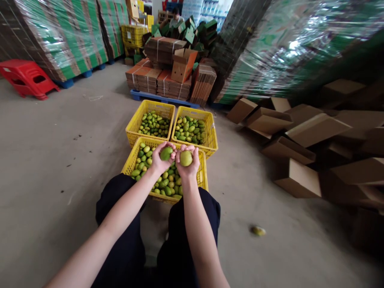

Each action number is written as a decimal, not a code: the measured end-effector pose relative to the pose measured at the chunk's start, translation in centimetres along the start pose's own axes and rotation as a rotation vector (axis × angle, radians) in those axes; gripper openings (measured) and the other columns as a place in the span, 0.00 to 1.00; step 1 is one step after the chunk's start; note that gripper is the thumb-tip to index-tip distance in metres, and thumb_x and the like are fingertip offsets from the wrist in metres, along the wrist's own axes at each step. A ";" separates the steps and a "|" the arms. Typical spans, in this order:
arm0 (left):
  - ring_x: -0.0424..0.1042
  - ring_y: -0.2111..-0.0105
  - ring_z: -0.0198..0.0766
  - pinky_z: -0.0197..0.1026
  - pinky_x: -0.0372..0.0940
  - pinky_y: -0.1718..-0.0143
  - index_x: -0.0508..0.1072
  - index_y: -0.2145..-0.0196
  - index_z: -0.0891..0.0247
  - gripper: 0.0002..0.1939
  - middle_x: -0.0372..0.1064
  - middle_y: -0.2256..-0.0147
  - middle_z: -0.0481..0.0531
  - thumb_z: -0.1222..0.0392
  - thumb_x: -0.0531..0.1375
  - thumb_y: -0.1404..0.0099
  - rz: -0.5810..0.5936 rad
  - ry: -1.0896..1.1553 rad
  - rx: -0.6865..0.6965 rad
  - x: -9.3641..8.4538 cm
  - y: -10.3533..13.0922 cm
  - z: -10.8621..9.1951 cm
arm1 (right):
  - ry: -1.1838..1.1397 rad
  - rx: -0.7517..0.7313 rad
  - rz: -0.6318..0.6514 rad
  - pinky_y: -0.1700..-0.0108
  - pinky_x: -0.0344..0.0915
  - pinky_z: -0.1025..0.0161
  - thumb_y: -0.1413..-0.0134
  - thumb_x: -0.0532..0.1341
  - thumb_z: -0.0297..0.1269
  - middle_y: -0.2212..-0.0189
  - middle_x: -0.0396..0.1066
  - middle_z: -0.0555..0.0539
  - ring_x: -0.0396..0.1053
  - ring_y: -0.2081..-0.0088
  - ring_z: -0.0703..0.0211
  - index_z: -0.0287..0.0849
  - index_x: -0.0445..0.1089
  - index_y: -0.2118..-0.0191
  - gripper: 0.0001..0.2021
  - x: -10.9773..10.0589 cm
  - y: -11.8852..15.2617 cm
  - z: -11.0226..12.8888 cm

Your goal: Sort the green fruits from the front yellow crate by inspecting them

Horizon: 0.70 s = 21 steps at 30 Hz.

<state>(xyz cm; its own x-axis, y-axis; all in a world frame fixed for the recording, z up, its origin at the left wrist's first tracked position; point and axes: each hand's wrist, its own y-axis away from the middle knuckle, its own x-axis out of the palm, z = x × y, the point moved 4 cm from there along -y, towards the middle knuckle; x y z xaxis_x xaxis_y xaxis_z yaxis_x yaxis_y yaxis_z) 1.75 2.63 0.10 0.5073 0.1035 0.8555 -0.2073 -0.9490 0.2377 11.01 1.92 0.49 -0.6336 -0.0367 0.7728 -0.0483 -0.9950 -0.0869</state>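
My left hand (pixel 160 160) is closed round a green mango (pixel 166 153), palm turned up. Close beside it, my right hand (pixel 189 167) holds a paler yellow-green mango (pixel 186 158), the fingers curled behind the fruit. Both hands are raised over the near yellow crate (pixel 131 160), which is full of green and yellowish mangoes (pixel 163 184). Just beyond it stand two more yellow crates, the far left crate (pixel 132 129) and the far right crate (pixel 212 134), each with mangoes inside.
Open cardboard boxes (pixel 303 178) lie heaped on the right. One mango (pixel 258 230) rests on the floor. Bundled flat cartons (pixel 172 84) sit on a blue pallet (pixel 144 95) ahead. A red stool (pixel 28 76) stands at left. Further back is a person (pixel 176 18).
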 end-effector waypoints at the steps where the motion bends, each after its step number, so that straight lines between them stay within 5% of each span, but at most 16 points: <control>1: 0.63 0.82 0.26 0.29 0.62 0.80 0.71 0.74 0.64 0.14 0.67 0.76 0.47 0.60 0.53 0.33 0.009 0.045 -0.008 0.0 -0.2 0.1 | -0.039 0.014 -0.027 0.69 0.72 0.60 0.42 0.56 0.49 0.76 0.67 0.55 0.60 0.83 0.67 0.46 0.64 0.75 0.15 -0.2 -0.1 -0.2; 5: 0.72 0.71 0.27 0.29 0.69 0.68 0.73 0.71 0.63 0.13 0.72 0.71 0.48 0.64 0.52 0.31 0.014 0.256 0.006 -0.3 -0.9 0.4 | -0.271 0.079 -0.200 0.53 0.72 0.61 0.44 0.59 0.44 0.75 0.73 0.52 0.73 0.69 0.63 0.44 0.67 0.76 0.13 -1.4 -0.6 -1.1; 10: 0.74 0.54 0.40 0.39 0.72 0.56 0.75 0.62 0.62 0.10 0.76 0.60 0.52 0.61 0.55 0.36 -0.084 0.251 0.086 -1.2 -1.1 0.7 | -0.379 0.093 -0.336 0.46 0.69 0.55 0.45 0.56 0.42 0.67 0.78 0.45 0.75 0.56 0.57 0.42 0.72 0.71 0.12 -2.4 -0.9 -2.5; 21: 0.72 0.49 0.44 0.41 0.72 0.56 0.76 0.57 0.63 0.16 0.76 0.55 0.55 0.60 0.53 0.39 -0.124 0.298 0.098 -2.0 -1.3 1.1 | -0.361 0.055 -0.297 0.41 0.65 0.50 0.49 0.54 0.38 0.64 0.78 0.43 0.74 0.52 0.53 0.40 0.73 0.65 0.12 -3.1 -1.1 -3.6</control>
<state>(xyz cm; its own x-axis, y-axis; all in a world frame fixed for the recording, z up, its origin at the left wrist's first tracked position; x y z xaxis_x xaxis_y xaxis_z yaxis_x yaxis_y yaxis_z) 1.94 3.33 -2.46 0.2536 0.2891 0.9231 -0.0706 -0.9462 0.3157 10.25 3.46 -4.06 -0.2889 0.2307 0.9292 -0.1399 -0.9703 0.1974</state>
